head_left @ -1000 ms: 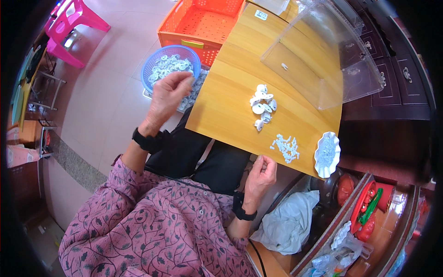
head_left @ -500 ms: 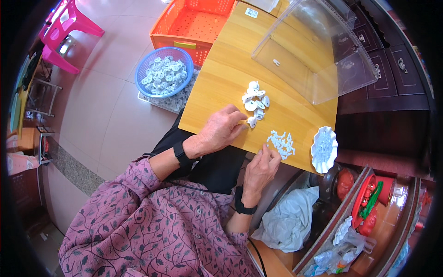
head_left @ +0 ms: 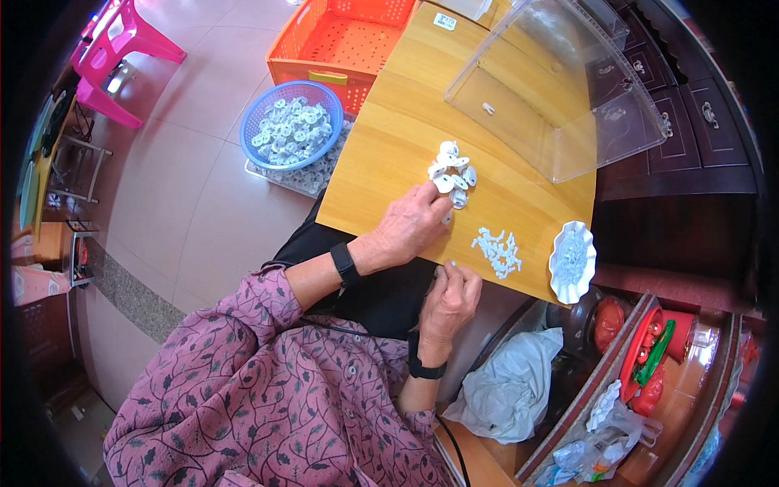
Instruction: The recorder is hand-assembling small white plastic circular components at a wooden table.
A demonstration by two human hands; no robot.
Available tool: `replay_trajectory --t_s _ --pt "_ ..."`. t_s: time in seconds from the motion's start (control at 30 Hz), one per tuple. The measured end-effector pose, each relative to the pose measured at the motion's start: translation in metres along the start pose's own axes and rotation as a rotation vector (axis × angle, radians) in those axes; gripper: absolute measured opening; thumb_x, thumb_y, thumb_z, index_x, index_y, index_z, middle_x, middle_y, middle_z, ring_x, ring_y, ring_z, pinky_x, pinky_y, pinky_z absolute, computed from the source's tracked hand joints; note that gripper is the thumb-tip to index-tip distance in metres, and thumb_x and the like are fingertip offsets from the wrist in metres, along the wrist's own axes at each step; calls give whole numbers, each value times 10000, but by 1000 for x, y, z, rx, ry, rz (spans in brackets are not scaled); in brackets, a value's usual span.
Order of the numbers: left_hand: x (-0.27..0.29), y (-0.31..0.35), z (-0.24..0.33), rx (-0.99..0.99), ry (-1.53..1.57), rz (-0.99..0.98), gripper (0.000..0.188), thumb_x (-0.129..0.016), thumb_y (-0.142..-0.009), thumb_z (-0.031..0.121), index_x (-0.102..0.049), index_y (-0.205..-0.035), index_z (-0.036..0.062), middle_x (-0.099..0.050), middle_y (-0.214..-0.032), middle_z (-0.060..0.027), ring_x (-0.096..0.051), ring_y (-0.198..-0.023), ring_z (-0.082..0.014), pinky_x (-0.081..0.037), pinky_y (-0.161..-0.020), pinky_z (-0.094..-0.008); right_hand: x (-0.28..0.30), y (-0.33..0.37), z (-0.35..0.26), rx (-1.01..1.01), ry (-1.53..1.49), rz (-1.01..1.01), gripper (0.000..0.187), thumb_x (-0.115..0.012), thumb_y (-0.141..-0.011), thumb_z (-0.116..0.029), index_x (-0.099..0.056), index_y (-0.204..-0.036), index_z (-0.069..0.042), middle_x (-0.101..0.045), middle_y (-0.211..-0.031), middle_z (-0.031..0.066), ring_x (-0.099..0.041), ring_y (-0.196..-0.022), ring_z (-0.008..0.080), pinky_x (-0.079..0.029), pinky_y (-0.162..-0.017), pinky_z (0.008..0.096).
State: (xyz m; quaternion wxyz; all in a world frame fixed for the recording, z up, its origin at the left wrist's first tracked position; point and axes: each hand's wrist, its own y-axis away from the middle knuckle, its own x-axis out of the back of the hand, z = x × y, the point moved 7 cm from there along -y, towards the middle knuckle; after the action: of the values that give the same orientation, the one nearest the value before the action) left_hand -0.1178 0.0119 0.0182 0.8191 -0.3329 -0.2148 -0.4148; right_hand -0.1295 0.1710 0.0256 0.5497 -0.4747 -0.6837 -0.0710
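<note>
Discs (head_left: 445,183) are lying on the table (head_left: 381,146) just beyond the left hand (head_left: 404,227), its fingers partly covering one; can't tell if gripping. Right hand (head_left: 449,303) is hovering near pegs (head_left: 497,252), fingers curled, grip unclear.

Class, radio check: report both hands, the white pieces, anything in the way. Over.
Left hand at the discs, grip unclear. Right hand by the table's edge, near the small pieces, grip unclear. See-through box farther back, seemingly not in the way.
</note>
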Motion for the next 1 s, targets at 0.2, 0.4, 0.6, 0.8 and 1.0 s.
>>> replay_trajectory --t_s 0.2,0.4,0.6,0.8,1.0 --pt "8 7 -4 -73 96 15 333 -750 -802 102 -612 -1099 36 -571 -1000 -146 -607 -922 -340 -529 -783 -415 1 -2 -6 54 58 27 117 -672 -849 8 -645 -963 12 -591 -944 159 -609 -868 352 -512 -788 446" --pt "15 18 -15 200 571 -168 361 -762 -854 66 -607 -1176 12 -656 -1003 -84 -664 -929 -177 -547 -843 -304 3 -3 -2 -81 -104 66 107 -633 -928 -18 -580 -1014 16 -604 -931 151 -626 -807 299 -527 -750 392" --pt "11 32 -26 353 1055 -253 357 -745 -889 74 -609 -1210 -5 -655 -1018 -32 -613 -842 -64 -532 -766 -235 -2 -4 7 -570 -803 27 157 -614 -987 -92 -588 -1077 34 -663 -912 79 -641 -736 132 -542 -681 266" --pt "18 40 -26 372 1262 -309 364 -713 -906 7 -611 -1255 9 -661 -1106 -25 -628 -1018 -95 -525 -941 -268 -6 -7 -2 -658 -1115 11 209 -638 -974 -85 -612 -1145 32 -670 -919 65 -627 -771 97 -521 -703 234" --pt "21 47 -24 427 1373 -345 400 -715 -893 -16 -606 -1278 -4 -671 -1140 -52 -639 -1053 -125 -527 -958 -290 -7 -9 -9 -667 -1179 2 218 -653 -961 -71 -616 -1150 30 -680 -939 69 -627 -779 98 -520 -716 234"
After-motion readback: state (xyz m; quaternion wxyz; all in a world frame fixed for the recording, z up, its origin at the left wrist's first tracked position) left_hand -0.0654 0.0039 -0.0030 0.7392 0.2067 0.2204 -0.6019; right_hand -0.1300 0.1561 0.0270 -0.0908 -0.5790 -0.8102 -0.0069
